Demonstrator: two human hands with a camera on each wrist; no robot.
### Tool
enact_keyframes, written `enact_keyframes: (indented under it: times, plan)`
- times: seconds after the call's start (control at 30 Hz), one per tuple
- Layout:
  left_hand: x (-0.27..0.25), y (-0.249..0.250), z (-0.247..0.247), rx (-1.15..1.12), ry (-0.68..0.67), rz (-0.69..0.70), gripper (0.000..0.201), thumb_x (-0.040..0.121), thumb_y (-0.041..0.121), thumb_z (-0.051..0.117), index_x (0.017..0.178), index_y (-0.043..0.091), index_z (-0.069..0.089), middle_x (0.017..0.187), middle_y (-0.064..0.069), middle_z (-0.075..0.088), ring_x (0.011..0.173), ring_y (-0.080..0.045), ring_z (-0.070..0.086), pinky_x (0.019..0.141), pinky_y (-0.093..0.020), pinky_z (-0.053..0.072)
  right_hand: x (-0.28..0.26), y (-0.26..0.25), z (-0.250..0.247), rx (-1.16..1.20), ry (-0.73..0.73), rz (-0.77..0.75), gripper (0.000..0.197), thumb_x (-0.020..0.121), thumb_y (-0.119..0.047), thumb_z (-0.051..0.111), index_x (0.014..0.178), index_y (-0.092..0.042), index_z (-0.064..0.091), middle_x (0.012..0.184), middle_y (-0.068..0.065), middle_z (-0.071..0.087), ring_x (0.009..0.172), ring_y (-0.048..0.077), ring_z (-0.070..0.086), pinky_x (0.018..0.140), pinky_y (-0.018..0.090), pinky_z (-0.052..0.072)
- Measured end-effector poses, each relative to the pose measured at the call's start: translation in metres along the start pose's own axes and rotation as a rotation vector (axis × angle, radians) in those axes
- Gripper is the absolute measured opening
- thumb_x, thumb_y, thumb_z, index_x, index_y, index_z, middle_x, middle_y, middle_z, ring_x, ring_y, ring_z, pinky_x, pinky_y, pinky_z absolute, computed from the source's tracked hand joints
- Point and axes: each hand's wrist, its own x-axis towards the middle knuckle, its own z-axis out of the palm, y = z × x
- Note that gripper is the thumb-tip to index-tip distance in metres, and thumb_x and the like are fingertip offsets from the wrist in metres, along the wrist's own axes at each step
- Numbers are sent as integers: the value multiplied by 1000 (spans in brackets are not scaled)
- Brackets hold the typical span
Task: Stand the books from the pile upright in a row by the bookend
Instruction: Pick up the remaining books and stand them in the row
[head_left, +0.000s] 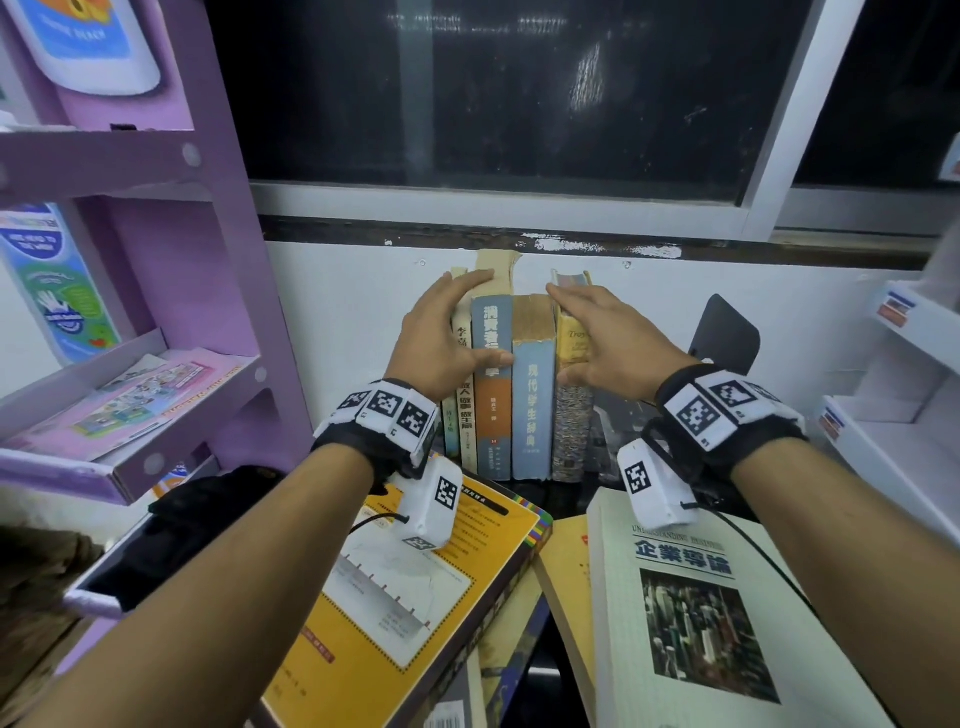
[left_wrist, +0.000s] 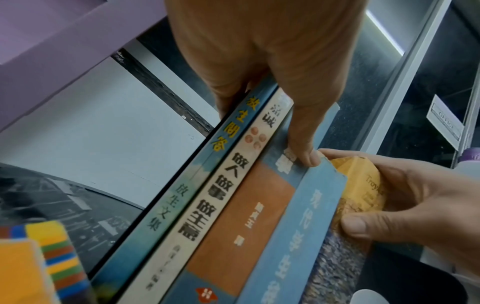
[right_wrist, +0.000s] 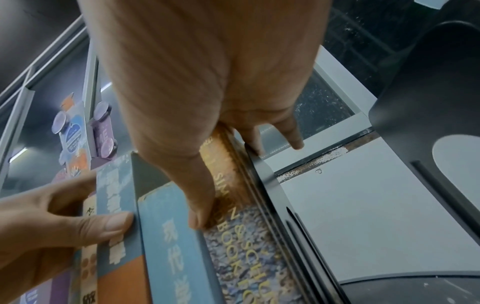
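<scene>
Several books stand upright in a row against the white wall: a thin blue one (left_wrist: 182, 195), a cream one (head_left: 466, 415), a blue-and-orange one (head_left: 493, 415), a light blue one (head_left: 532, 405) and a yellow-and-grey one (head_left: 571, 431). My left hand (head_left: 457, 332) grips the row's left end, fingers round the outer side, thumb on the blue-and-orange spine. My right hand (head_left: 597, 338) grips the yellow-and-grey book at the right end, thumb on its spine. The black bookend (head_left: 727, 332) stands to the right, apart from the row.
Flat in front lie a yellow book (head_left: 415, 597) and a white book (head_left: 691, 597), with more books under them. A purple shelf unit (head_left: 171, 312) stands close on the left and white trays (head_left: 893, 415) on the right. A dark window is above the wall.
</scene>
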Motion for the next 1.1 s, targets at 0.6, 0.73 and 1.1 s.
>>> enact_keyframes:
  times: [0.6,0.73,1.1]
  plan:
    - [5,19,-2,159,-101,85,88,61,28,89,138,26,47,149,3,42,133,-18,42,110,-39,38,-9,9,0,-30,62,60,102,74,-36,79,153,-25,16,155,-1,21,141,24,28,117,45,21]
    - [2,16,-5,159,-86,74,88,61,29,89,137,26,46,145,6,46,128,-17,47,106,-38,42,-5,1,2,-48,60,56,100,74,-35,78,153,-24,17,155,1,21,145,23,20,120,45,11]
    - [1,18,-10,184,-97,44,87,61,32,88,137,28,44,140,5,52,121,-19,53,100,-42,46,-7,-2,-5,-80,7,30,96,77,-34,75,153,-27,16,157,-2,20,139,21,31,108,37,35]
